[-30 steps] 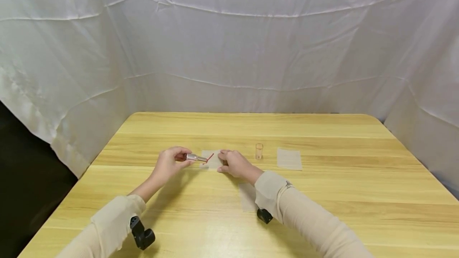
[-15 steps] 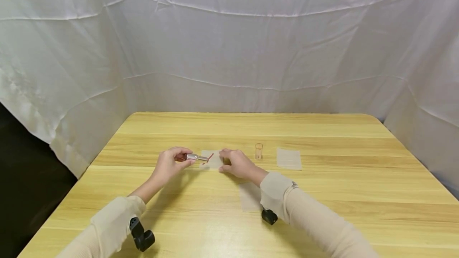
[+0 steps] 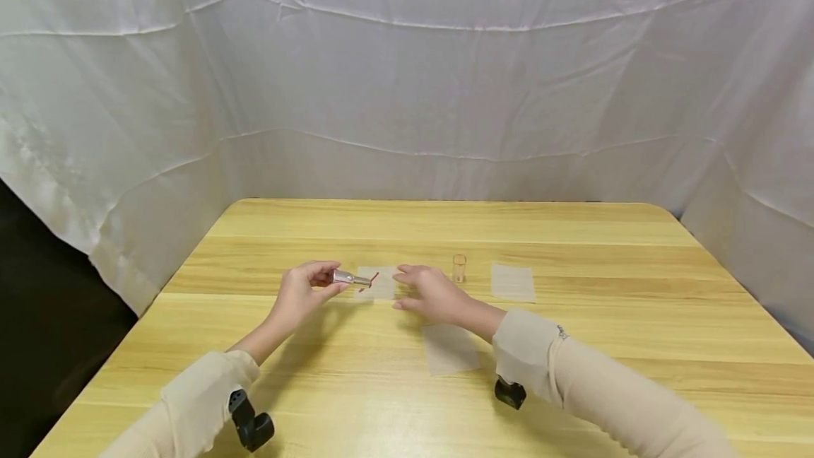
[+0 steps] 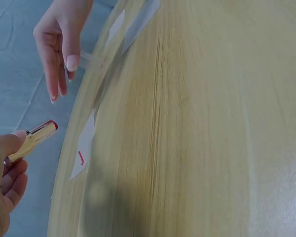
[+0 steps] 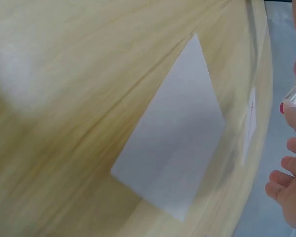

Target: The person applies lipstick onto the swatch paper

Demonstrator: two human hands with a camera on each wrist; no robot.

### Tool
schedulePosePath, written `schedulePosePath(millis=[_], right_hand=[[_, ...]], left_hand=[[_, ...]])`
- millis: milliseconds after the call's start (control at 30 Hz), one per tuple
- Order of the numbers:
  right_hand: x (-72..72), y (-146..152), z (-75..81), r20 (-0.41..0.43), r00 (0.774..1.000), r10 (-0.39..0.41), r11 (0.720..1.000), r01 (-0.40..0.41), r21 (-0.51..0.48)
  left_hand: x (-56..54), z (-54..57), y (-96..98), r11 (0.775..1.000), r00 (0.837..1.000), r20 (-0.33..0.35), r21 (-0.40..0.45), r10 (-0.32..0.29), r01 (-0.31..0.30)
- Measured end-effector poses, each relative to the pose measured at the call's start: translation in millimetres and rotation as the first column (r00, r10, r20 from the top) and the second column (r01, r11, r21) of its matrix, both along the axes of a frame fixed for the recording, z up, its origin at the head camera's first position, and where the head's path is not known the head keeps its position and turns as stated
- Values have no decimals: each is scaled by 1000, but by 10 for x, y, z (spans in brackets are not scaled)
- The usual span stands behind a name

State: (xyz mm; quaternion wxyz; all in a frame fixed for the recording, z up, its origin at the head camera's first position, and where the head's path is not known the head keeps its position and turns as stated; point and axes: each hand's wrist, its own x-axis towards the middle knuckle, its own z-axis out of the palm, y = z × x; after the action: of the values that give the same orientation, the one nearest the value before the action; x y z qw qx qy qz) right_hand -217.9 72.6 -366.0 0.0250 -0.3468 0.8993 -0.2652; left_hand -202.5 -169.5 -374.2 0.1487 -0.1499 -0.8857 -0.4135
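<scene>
My left hand [image 3: 305,288] pinches a lipstick [image 3: 351,279] by its silvery tube between thumb and fingers. In the left wrist view the lipstick [image 4: 37,139] shows a red tip, held above the table. Behind that tip lies a small white paper sheet [image 3: 386,290] with a red streak [image 3: 365,289] on it. My right hand [image 3: 439,294] hovers just right of this sheet with its fingers apart and nothing between them. Close behind the right hand stands a clear cap [image 3: 459,268], upright on the table.
A second white sheet [image 3: 514,283] lies right of the cap. The third white sheet [image 3: 450,350] is nearer, beside the right forearm. They all rest on a wooden table [image 3: 572,232] backed by a white curtain [image 3: 407,90].
My right hand has left the marked sheet's right edge and moved right, its fingers spreading. The near sheet shows more fully. My left hand with the lipstick has barely moved.
</scene>
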Motion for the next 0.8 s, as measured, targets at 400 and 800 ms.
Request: schedulePosePath(millis=[400, 800], right_hand=[[121, 346, -1, -38, 999, 27, 999, -28, -23], [307, 619, -66, -17, 1000, -21, 1000, 22, 15]], left_hand=[[33, -3, 78, 999, 1000, -16, 34, -8, 8], [74, -3, 170, 997, 999, -16, 66, -44, 45]])
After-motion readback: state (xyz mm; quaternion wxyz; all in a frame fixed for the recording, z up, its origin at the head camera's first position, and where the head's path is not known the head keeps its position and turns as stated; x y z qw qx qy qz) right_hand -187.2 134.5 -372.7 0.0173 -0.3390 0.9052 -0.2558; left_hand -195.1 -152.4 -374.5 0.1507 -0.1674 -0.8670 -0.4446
